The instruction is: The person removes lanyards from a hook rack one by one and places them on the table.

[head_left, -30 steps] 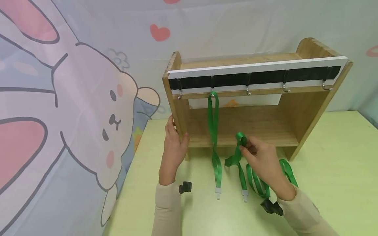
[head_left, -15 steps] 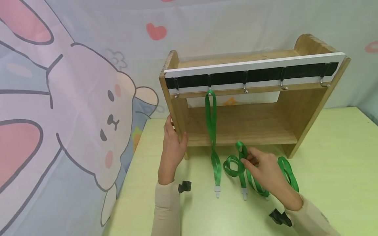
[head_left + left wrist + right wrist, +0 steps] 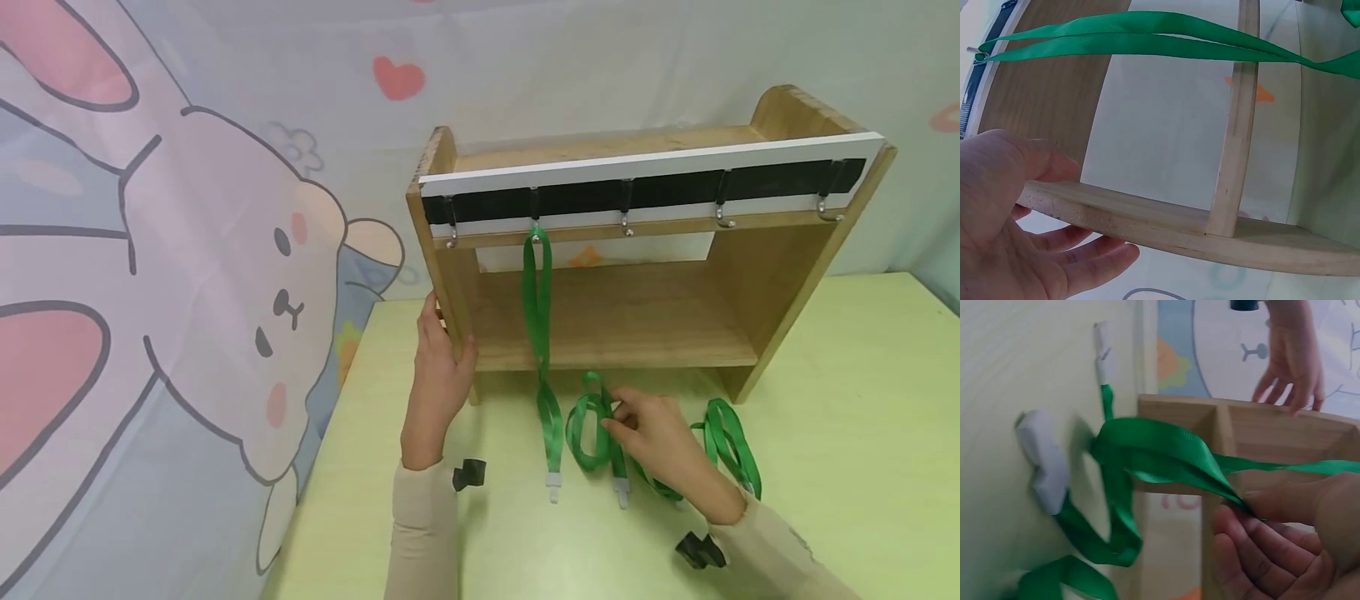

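While the right hand (image 3: 660, 437) pinches a green strap (image 3: 592, 425) lying on the table (image 3: 840, 467) before the wooden rack (image 3: 615, 317), the head view suggests a risk: its loose loop may snag the strap already hanging on a hook (image 3: 536, 235). From the left wrist, the left hand (image 3: 1004, 231) clasps the rack's side panel. From the right wrist, the fingers (image 3: 1260, 547) squeeze a ribbed, twisted band with a white clip (image 3: 1044, 459).
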### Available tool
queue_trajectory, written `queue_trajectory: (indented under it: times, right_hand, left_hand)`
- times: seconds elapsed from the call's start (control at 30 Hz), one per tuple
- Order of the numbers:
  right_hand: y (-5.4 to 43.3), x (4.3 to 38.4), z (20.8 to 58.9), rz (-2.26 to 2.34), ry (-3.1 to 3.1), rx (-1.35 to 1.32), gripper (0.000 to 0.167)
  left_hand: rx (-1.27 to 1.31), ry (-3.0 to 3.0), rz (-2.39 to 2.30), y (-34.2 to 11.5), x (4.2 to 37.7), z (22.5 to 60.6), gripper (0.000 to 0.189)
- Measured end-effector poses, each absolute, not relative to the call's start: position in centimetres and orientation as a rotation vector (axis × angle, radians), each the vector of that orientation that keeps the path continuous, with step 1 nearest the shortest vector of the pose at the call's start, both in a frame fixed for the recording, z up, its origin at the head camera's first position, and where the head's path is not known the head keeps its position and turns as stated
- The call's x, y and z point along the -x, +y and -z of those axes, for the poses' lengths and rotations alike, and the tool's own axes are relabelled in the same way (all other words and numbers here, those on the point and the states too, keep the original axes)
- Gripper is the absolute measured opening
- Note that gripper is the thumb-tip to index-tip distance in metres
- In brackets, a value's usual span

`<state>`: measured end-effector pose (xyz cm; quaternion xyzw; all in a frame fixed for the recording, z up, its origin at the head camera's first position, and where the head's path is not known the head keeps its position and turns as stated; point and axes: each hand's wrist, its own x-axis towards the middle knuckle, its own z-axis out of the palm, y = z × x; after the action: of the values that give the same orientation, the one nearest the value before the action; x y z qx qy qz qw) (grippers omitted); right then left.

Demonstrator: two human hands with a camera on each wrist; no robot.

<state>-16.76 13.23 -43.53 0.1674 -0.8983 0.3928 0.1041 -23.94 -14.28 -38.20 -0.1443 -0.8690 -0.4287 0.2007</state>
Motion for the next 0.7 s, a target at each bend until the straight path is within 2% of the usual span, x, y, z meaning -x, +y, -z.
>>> queue_trajectory:
  times: [0.37, 0.7]
  right_hand:
    - [13.2, 18.7, 45.8, -1.187, -2.806, -0.403, 0.034]
    - [13.1, 19.3, 47.0, -1.188, -2.885, -0.311, 0.028]
  left_hand:
    - [0.418, -2.421, 1.185, -14.3, 24.0, 38.2, 0.075]
    - [0.426, -2.416, 1.187, -14.3, 24.1, 38.3, 0.074]
